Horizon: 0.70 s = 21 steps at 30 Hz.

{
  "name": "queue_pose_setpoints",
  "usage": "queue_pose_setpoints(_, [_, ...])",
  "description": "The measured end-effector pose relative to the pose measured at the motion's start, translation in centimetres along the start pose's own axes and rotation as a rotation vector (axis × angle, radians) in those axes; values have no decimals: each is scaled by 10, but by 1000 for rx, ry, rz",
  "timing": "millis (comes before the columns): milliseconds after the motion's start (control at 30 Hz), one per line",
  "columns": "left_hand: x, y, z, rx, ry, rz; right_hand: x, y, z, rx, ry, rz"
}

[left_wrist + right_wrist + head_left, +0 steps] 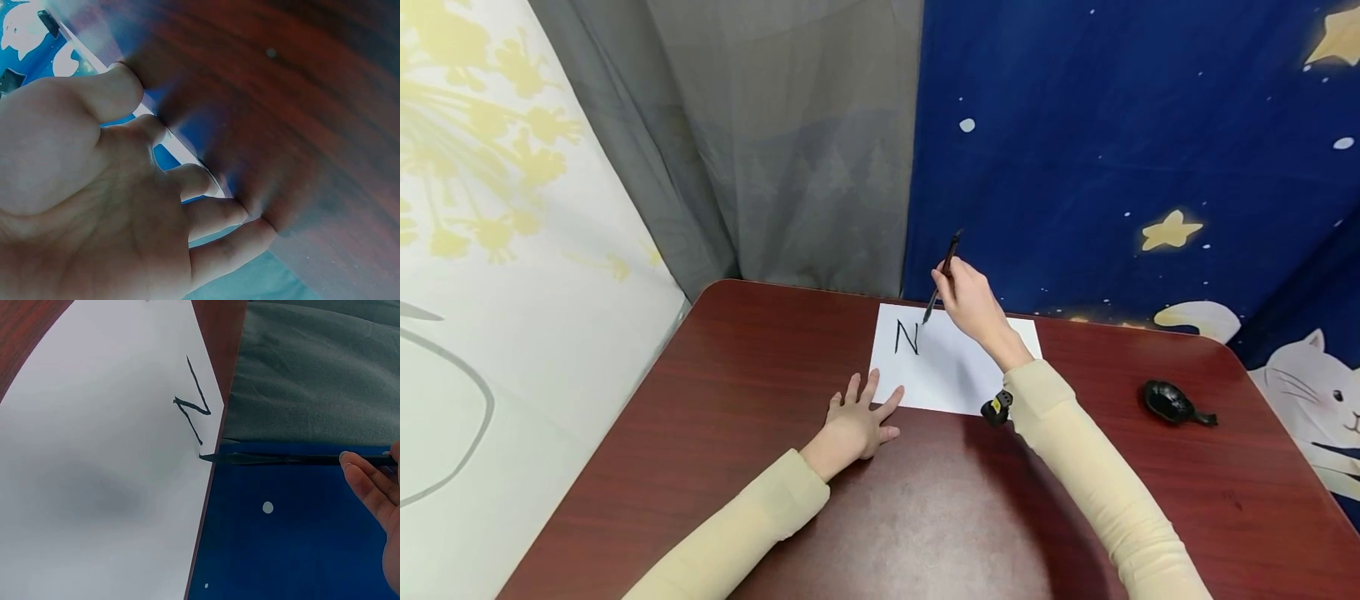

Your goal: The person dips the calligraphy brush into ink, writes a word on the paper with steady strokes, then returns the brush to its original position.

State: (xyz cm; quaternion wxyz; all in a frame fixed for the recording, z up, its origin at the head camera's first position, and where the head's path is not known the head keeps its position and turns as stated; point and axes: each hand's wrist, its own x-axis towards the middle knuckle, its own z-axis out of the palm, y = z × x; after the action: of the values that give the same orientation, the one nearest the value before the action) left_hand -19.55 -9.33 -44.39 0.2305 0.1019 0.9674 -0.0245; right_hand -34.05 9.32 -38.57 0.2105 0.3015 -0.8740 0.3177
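Note:
My right hand pinches a thin dark writing brush by its upper shaft, over the upper part of a white sheet of paper. A black letter N stands at the sheet's upper left. Just right of the N's last stroke is the brush tip; in the right wrist view the dark bristles meet a small mark beside the letter. With fingers spread, my left hand rests at the lower left corner of the sheet, some fingertips on the paper's edge and the rest on the table.
A black gourd-shaped dish lies on the right of the reddish-brown table. Grey and blue curtains hang behind the table's back edge. A small black device is strapped at my right wrist.

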Motion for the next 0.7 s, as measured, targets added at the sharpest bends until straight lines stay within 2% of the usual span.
queue_pose_setpoints(500, [-8,1,-7,-25,23,18,0,-1,0,7,-14,16])
queue_pose_setpoints(600, [-3,0,-3,-8,8,15,0,0,0,-1,-14,15])
queue_pose_setpoints(700, [8,-3,7,3,9,18,-1,0,0,-5,-10,13])
